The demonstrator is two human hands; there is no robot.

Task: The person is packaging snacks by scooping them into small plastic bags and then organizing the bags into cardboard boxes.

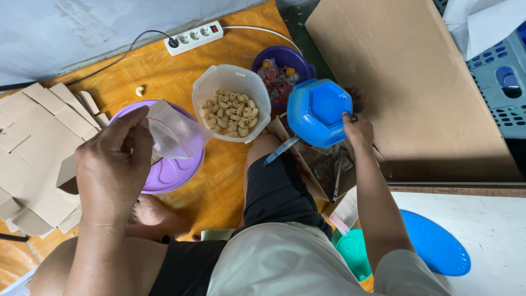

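My left hand pinches a small clear zip bag and holds it above a purple round lid on the wooden floor. My right hand grips the edge of a blue octagonal container, lifted over an open cardboard box with plastic bags. Between the hands stands a clear tub of beige snack pieces. Behind it sits a purple bowl with small wrapped cups.
A white power strip lies by the wall. Flattened cardboard pieces lie at the left, and a large cardboard sheet at the right. A blue lid and a teal lid rest near my knee. A grey crate stands far right.
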